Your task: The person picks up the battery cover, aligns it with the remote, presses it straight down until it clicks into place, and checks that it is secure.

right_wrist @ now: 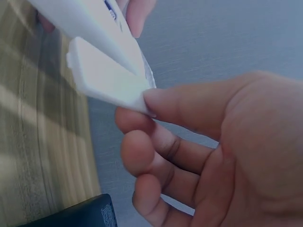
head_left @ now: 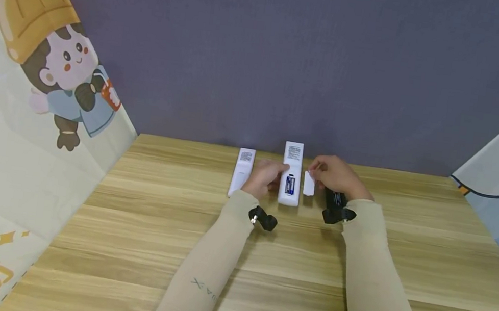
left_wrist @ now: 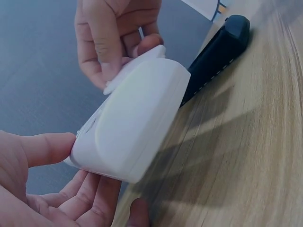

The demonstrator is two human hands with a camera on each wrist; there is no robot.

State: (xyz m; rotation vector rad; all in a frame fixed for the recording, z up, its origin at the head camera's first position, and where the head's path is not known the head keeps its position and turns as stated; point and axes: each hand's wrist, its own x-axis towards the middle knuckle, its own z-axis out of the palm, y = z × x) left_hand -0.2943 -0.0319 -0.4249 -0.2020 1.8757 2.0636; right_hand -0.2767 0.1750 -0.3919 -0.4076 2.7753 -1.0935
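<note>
A white remote control (head_left: 292, 165) is held back side up by my left hand (head_left: 265, 176), thumb on its back and fingers beneath. Its battery compartment is uncovered, and blue batteries (head_left: 289, 185) lie inside. Between thumb and fingertips, my right hand (head_left: 332, 174) pinches a small white battery cover (head_left: 309, 184) just right of the remote. In the right wrist view the cover (right_wrist: 106, 78) slants beside the remote's body (right_wrist: 94, 23). Seen from the left wrist, the remote (left_wrist: 137, 118) is tilted over the table, its end toward the camera.
Left of my left hand, a second white remote (head_left: 242, 167) lies back side up. A black remote (head_left: 335, 198) lies under my right wrist, partly hidden. The wooden table (head_left: 154, 216) meets a dark grey wall (head_left: 260, 64) at its back edge.
</note>
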